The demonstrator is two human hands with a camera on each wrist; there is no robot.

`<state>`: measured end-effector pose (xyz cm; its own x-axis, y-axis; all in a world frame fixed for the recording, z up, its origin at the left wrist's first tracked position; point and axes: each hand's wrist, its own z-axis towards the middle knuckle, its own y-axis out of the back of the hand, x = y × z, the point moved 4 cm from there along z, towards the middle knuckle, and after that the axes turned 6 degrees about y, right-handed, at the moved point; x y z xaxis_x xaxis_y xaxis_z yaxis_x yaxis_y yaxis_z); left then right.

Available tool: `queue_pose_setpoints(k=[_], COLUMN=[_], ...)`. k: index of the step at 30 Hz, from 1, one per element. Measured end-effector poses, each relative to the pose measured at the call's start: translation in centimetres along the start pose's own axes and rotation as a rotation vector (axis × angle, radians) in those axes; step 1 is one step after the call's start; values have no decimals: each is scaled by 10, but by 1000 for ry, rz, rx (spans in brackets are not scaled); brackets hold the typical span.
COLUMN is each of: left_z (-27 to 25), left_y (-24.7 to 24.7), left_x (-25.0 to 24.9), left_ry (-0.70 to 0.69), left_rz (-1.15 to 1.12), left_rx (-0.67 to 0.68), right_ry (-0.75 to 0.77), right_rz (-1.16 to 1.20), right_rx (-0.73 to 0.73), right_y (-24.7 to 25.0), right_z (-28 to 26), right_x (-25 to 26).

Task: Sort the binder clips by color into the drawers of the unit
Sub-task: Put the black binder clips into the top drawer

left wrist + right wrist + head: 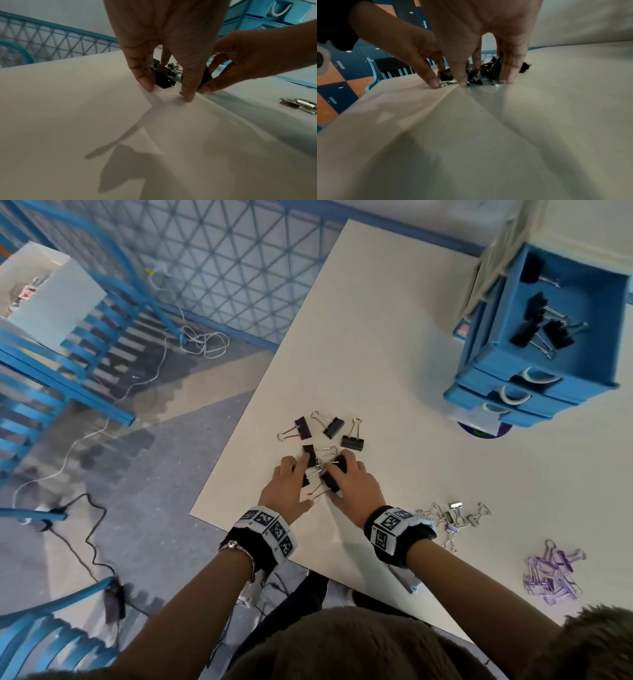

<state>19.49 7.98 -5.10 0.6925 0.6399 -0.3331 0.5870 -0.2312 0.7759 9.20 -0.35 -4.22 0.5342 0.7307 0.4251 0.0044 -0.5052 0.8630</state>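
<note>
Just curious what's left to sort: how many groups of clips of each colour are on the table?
Black clips: 1 group
Silver clips: 1 group
Purple clips: 1 group
Total: 3 groups; the single clips are too tangled to count.

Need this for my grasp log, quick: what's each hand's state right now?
Left hand: open, straight fingers pressing against the black binder clips on the table.
Right hand: open, fingers pushing the same clips from the other side.
</note>
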Motion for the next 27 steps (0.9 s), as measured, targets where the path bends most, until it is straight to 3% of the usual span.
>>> queue_pose_setpoints(k=[13,21,27], left_z=[8,16,31], left_y=[2,19,17], left_x=[-19,-18,-38], left_ry=[-63,-74,-55], left_rz=[-133,-147,-19], left_rx=[5,-87,-63], right_ry=[-53,-90,-69], right_rz=[150,121,53], right_rx=[-73,-18,52], right_y=[13,17,16], right_z=[-24,-36,-35], right_x=[-35,-46,-41])
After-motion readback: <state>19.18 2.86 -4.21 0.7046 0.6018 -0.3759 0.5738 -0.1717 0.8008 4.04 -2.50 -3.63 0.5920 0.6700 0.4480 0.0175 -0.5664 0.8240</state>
